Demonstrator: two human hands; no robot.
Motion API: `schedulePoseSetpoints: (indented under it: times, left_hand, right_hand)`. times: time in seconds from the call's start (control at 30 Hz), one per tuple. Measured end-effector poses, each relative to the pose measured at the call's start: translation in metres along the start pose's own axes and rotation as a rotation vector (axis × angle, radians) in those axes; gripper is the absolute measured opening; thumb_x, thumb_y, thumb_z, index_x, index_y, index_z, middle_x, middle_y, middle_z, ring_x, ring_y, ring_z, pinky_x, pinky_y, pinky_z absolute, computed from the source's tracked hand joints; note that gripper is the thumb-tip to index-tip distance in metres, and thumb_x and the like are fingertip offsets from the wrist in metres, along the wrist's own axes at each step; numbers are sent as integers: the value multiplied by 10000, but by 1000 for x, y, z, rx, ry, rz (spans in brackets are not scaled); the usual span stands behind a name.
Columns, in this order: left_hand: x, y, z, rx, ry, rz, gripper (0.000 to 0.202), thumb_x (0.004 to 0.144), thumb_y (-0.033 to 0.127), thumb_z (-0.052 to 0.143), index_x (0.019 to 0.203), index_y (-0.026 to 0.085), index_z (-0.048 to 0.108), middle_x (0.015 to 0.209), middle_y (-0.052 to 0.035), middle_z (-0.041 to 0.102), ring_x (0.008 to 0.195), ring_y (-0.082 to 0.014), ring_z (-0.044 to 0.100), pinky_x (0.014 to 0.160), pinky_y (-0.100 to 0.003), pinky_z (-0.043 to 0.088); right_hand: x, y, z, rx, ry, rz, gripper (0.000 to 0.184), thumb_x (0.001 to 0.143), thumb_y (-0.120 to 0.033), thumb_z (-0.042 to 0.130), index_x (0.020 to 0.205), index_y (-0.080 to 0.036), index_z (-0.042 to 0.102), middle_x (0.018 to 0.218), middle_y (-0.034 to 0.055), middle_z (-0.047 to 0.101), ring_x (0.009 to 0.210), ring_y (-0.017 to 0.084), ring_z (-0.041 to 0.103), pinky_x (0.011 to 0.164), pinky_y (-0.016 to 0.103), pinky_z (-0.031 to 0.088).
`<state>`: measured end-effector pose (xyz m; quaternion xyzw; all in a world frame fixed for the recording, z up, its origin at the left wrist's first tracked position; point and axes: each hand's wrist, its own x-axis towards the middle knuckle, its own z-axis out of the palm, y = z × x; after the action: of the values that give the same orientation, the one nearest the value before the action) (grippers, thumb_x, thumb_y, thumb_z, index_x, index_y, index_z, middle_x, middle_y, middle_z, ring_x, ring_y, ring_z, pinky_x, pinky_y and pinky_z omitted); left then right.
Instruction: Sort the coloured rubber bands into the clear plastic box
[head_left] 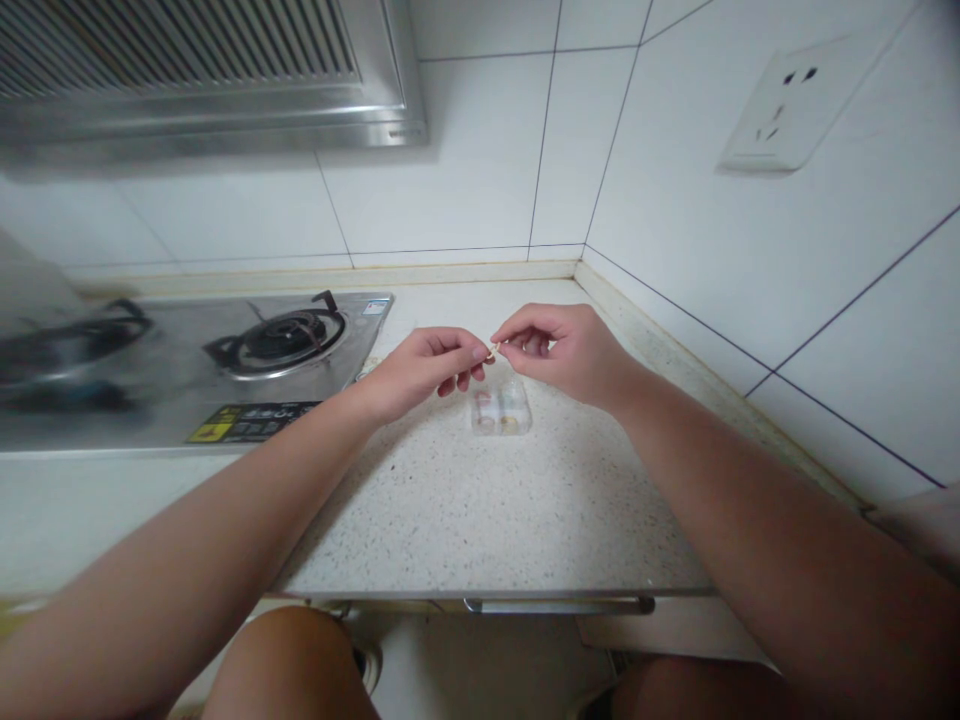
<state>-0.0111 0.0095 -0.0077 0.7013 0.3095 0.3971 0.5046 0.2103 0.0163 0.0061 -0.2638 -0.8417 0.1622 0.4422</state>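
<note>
Above the counter, my left hand (435,365) and my right hand (566,350) meet, each with thumb and forefinger pinched together. Between the fingertips is a small pale gold piece (493,350), too small and blurred for me to name its kind. Both hands appear to grip it. Just below them, a small clear plastic box with compartments (501,425) rests on the counter. A few small items, some reddish and some yellowish, show inside it. The far part of the box is partly hidden behind my fingers.
The speckled stone counter (480,530) ends at a front edge above a drawer handle (559,606). On the left is a gas stove (285,340) under a steel range hood (225,80). White tiled walls meet in the corner, with a socket (787,105) at right.
</note>
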Motion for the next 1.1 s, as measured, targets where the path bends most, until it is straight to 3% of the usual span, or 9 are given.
schedulePoseSetpoints:
  times: [0.53,0.77,1.1]
  left_hand:
    - [1,0,0,16,86,25,255,857,399,730,830,149,689,697,-4,638,530,-62,497,452,-173,349]
    - [2,0,0,29,123,51,253,864,395,730,821,152,675,708,-2,640,530,-57,498,451,-168,355]
    - [2,2,1,57,139,56,263,861,407,731,805,160,659,704,1,640,539,-63,495,453,-176,346]
  right_hand:
    - [0,2,0,1,-1,20,155,867,-270,699,964,-154,735,727,16,665,604,102,530,545,246,399]
    - [1,-6,-2,-9,-16,78,239,954,-318,592,841,-150,719,729,29,680,597,100,513,545,251,374]
    - [1,-4,0,21,-33,76,180,888,-319,675,841,-149,709,694,12,635,605,106,505,558,253,393]
